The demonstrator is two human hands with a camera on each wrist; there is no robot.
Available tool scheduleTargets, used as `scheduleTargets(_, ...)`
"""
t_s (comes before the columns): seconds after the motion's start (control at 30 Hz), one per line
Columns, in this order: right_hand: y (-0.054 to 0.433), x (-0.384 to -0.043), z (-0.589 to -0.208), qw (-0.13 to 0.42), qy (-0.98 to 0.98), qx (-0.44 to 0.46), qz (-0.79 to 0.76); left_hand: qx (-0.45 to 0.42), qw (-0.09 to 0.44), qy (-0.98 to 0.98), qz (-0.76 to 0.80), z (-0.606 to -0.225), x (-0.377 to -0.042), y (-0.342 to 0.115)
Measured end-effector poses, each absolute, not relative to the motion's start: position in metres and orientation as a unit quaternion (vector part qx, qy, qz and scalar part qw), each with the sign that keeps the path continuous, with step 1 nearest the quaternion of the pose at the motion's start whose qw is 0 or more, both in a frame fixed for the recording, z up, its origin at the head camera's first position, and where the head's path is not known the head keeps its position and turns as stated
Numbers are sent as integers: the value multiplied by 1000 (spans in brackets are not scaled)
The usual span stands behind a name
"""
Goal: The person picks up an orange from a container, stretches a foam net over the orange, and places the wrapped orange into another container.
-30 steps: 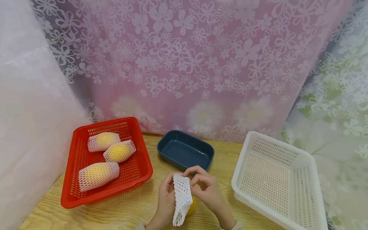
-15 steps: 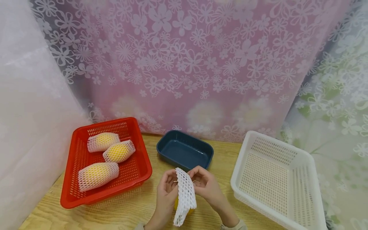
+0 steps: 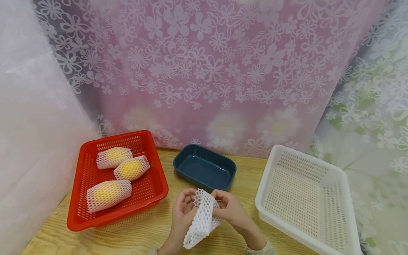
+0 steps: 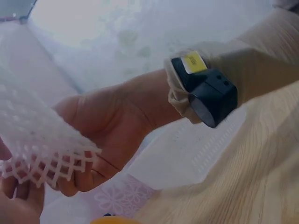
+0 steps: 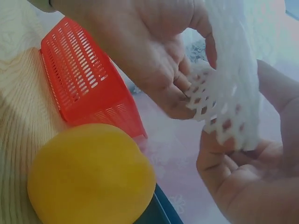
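A white foam fruit net is held up between my two hands above the wooden table. My left hand grips its left side with curled fingers. On the opposite side, my right hand pinches the net's edge between thumb and fingers. The right wrist view shows the latticed rim of the net with fingers at both sides. Below the hands stands a smooth yellow fruit, nearly hidden by the net in the head view.
At the left, a red basket holds 3 yellow fruits in foam nets. A dark blue tray lies just beyond my hands. To the right stands a white perforated basket. Curtains hang behind the wooden table.
The net has turned and spread wider, its lower end swinging left. It now covers most of the yellow fruit. My right hand has shifted slightly down; the baskets and tray stay put.
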State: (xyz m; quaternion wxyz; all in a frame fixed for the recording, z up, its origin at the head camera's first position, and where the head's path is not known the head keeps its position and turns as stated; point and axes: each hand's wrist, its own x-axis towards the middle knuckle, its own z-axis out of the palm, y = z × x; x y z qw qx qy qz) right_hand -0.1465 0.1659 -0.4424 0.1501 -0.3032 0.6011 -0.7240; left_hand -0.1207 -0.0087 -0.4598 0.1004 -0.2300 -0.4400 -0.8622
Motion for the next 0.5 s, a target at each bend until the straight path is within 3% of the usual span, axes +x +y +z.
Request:
scheduleTargets(0.2, 171, -149, -444, 180, 538, -304, -765, -180, -91, -403, -893, -462, -119, -17)
scheduleTargets(0.5, 175, -151, -441, 246, 459, -278, -807, -211, -258, -343, -878, -462, -117, -22)
